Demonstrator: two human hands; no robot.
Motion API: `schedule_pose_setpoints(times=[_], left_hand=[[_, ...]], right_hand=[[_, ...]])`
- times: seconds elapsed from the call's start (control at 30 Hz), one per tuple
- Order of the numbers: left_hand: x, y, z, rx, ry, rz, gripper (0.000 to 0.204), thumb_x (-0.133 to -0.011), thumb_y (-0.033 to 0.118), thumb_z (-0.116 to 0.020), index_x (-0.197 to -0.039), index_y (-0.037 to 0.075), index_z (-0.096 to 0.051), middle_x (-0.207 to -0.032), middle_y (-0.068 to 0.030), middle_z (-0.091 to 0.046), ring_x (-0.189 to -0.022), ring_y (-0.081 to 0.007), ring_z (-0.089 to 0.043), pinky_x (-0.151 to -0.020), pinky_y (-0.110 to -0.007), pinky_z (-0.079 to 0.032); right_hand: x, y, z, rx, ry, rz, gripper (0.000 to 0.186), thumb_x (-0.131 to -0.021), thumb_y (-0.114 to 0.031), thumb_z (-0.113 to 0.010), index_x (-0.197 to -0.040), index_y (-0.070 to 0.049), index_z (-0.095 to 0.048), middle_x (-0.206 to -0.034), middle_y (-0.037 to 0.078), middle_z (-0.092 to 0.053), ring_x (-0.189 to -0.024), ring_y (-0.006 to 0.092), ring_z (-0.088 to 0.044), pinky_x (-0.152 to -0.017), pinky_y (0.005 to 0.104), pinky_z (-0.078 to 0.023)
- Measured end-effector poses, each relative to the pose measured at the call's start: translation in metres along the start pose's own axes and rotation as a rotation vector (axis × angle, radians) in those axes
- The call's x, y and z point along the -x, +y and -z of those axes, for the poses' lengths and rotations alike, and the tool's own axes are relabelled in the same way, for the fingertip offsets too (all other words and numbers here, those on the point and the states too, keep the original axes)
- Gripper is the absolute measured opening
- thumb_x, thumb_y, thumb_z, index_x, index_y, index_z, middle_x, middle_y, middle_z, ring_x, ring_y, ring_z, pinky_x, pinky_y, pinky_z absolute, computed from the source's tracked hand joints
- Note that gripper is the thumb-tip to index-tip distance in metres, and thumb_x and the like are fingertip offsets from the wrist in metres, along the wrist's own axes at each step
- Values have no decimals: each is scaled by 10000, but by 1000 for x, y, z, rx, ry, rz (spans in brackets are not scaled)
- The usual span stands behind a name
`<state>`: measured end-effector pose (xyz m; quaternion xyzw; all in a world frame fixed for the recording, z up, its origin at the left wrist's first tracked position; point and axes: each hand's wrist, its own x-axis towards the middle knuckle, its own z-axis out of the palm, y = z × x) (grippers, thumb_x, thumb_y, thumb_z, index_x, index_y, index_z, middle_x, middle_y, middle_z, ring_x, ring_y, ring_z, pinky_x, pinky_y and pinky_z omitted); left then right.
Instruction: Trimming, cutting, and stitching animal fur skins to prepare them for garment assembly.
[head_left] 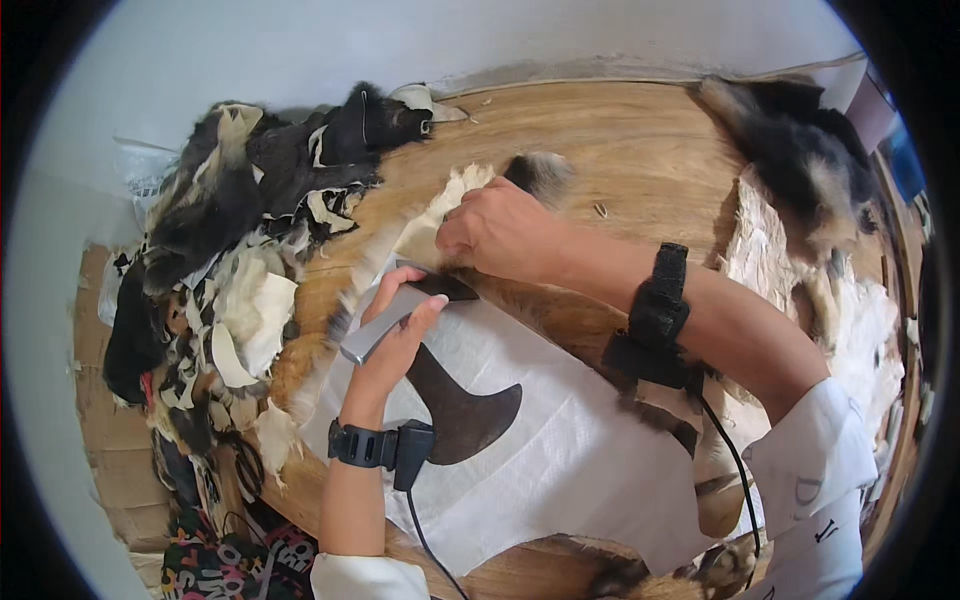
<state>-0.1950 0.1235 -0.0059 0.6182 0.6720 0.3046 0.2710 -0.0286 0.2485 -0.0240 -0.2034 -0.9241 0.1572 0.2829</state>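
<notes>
A fur hide (448,208), pale skin side up with a hairy edge, lies on the wooden table, partly under a white woven sheet (560,450). My left hand (400,325) is closed round a smooth grey block (375,328) on top of the sheet. A flat dark piece (453,287) shows just beyond its fingers. My right hand (500,232) is in a fist over the hide, beyond the left hand; what its fingers grip is hidden. Beside my left wrist, a dark metal blade with a curved, flared end (470,415) rests on the sheet.
Black and white fur scraps (250,180) are heaped at the left. More furs (800,150) and pale hides (850,340) lie along the right. A wall (500,40) rises behind the wooden table (640,140). Black cables (735,440) hang from both wrist straps.
</notes>
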Motion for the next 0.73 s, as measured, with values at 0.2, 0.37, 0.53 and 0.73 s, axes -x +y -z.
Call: schedule_pose_setpoints(times=[0.2,0.37,0.53,0.73], left_hand=[[-9,-17,-4,65,104,53,348,-803,251,-657,-1049,52,-511,-786,-48,-554,-718,-125,-498,-657,-261,-423],[-19,-16,2,357,80,266,348,-844,240,-623,-1097,84,-442,-898,-45,-521,-793,-120,-517,-672,-262,-464],[-23,-5,3,412,124,377,357,-861,227,-607,-1128,117,-397,-945,-47,-517,-826,-131,-555,-674,-274,-484],[-26,-9,4,521,169,435,373,-863,242,-609,-1145,133,-392,-1046,-54,-532,-845,-165,-585,-672,-299,-493]], right_hand=[[-7,-1,3,38,75,-52,47,-687,-135,-611,-662,-96,-615,-650,54,-602,-674,259,-590,-625,383,-438],[-23,1,6,50,168,-65,60,-703,-153,-601,-694,-105,-636,-637,78,-603,-647,284,-589,-615,400,-447],[-32,-3,26,143,272,-104,109,-730,-174,-585,-770,-137,-679,-696,82,-634,-643,285,-604,-644,394,-475],[-34,26,105,352,650,-47,268,-756,-306,-672,-989,-174,-686,-927,66,-674,-925,194,-638,-816,267,-506]])
